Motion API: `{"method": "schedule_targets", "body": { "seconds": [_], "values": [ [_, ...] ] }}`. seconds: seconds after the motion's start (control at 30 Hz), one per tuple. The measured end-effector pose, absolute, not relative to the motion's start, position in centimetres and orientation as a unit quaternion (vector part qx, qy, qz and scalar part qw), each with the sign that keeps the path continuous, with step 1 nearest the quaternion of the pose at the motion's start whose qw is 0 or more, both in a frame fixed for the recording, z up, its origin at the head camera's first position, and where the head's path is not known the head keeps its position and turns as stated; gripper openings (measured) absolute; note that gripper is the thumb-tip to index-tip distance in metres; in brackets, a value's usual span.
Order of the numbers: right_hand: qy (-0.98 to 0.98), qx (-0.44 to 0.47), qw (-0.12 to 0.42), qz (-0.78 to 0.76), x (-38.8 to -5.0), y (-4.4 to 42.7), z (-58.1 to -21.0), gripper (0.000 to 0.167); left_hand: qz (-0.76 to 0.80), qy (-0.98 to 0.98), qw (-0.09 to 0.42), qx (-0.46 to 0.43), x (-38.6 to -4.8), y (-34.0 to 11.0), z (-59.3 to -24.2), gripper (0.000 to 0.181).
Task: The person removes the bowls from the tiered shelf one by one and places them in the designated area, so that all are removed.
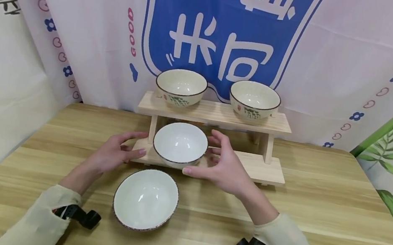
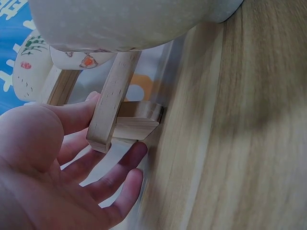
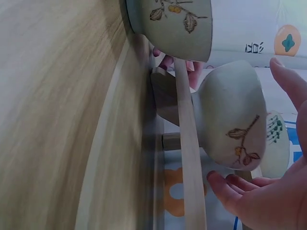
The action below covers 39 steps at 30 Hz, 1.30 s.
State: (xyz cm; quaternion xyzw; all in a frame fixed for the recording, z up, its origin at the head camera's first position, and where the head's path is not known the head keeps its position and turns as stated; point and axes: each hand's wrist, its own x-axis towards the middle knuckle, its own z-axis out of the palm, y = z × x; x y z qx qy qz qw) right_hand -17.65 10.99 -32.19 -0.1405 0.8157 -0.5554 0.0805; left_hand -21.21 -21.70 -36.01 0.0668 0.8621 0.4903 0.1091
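A white bowl (image 1: 180,143) with a floral outside (image 3: 232,115) sits toward the left of the wooden stand's lower shelf (image 1: 260,168). Around its right side is my right hand (image 1: 226,167), fingers spread and slightly bent; the right wrist view shows a gap between thumb (image 3: 288,79) and bowl, with the fingertips close to its rim. At the shelf's left end, my left hand (image 1: 113,154) has its fingers loosely bent, and its thumb (image 2: 79,115) meets the board (image 2: 112,103) in the left wrist view. A larger white bowl (image 1: 146,199) stands on the table in front.
Two cream bowls with green patterns, one left (image 1: 181,88) and one right (image 1: 254,101), sit on the upper shelf (image 1: 215,112). The wooden table (image 1: 322,200) extends to both sides. A printed curtain (image 1: 325,74) hangs directly behind the stand.
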Motion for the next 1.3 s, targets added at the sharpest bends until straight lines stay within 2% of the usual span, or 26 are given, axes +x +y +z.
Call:
{"method": "schedule_targets", "body": {
  "seconds": [1.0,1.3],
  "values": [
    [0.823,-0.138,0.075,-0.547,-20.0,7.4,-33.1,0.139,0.499,0.856,0.115,0.066,-21.2,-21.7,-36.2,0.066],
    [0.827,-0.12,0.05,-0.547,-19.7,7.0,-33.1,0.144,0.49,0.862,0.111,0.064,-21.3,-21.5,-36.1,0.067]
  ]
}}
